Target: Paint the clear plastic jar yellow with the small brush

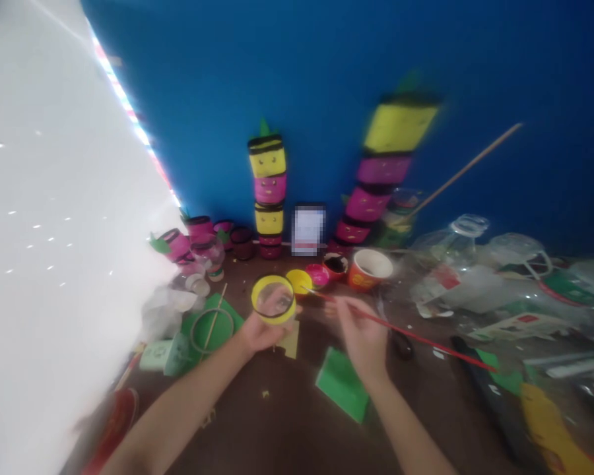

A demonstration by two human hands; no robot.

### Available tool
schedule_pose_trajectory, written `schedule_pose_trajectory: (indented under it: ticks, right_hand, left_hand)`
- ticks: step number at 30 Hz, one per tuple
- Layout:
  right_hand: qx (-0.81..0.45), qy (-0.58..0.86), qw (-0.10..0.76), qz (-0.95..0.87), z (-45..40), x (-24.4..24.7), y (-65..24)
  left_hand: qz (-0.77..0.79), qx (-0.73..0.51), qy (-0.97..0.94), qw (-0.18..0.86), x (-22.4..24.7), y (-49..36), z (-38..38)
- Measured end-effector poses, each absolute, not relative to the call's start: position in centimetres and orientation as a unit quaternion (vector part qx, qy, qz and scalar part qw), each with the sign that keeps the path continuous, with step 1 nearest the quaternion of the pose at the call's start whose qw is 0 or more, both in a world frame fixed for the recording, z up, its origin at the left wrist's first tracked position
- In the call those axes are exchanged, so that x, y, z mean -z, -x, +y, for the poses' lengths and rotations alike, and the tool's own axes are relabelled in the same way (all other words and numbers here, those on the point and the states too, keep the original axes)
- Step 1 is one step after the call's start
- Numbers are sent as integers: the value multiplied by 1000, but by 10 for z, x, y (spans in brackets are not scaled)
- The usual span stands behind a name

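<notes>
My left hand (pixel 264 330) holds a clear round cup (pixel 273 299) with a yellow band and dark rim, its opening facing me. In my right hand (pixel 361 330) is a long red paintbrush (pixel 426 340), its tip over a small pot of yellow paint (pixel 298 282). Beside that pot stand a pink paint pot (pixel 317 275) and a dark paint pot (pixel 335 264). An orange and white paper cup (pixel 369 269) is behind my right hand. Green paper (pixel 344 384) lies below the right wrist.
Two stacks of yellow and pink painted cups (pixel 268 191) stand against the blue wall. Small pink pots (pixel 175 245) sit at the back left. Plastic bottles (pixel 468 231) and scraps crowd the right, near a yellow tool (pixel 549 429). A roll of tape (pixel 212 331) lies left.
</notes>
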State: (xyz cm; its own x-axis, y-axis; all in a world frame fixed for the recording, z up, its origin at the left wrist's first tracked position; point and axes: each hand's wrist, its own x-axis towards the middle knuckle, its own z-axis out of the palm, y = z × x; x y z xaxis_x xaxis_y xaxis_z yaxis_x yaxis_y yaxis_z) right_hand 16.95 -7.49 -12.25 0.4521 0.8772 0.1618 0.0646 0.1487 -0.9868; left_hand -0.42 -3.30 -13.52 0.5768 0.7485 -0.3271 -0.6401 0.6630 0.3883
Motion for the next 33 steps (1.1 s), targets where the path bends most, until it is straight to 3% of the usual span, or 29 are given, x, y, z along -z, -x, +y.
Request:
schedule_pose_trajectory:
  ticks: [3, 12, 18, 22, 29, 33]
  right_hand:
    - [-302, 585, 601, -454, -65, 117, -169]
    - [-88, 628, 454, -625, -43, 108, -166]
    - [-26, 637, 410, -652, -40, 112, -169]
    - [-59, 636, 479, -602, -50, 108, -173]
    - [-372, 483, 713, -346, -71, 114, -180]
    - [-478, 389, 745, -254, -77, 114, -185]
  left_hand:
    - [209, -410, -102, 882, 135, 5, -31]
    - [148, -383, -123, 904, 157, 13, -27]
    - [159, -404, -127, 892, 161, 15, -27]
    - [197, -412, -110, 883, 164, 15, -26]
    - [173, -401, -106, 893, 161, 12, -23]
    - [149, -409, -99, 895, 158, 9, -25]
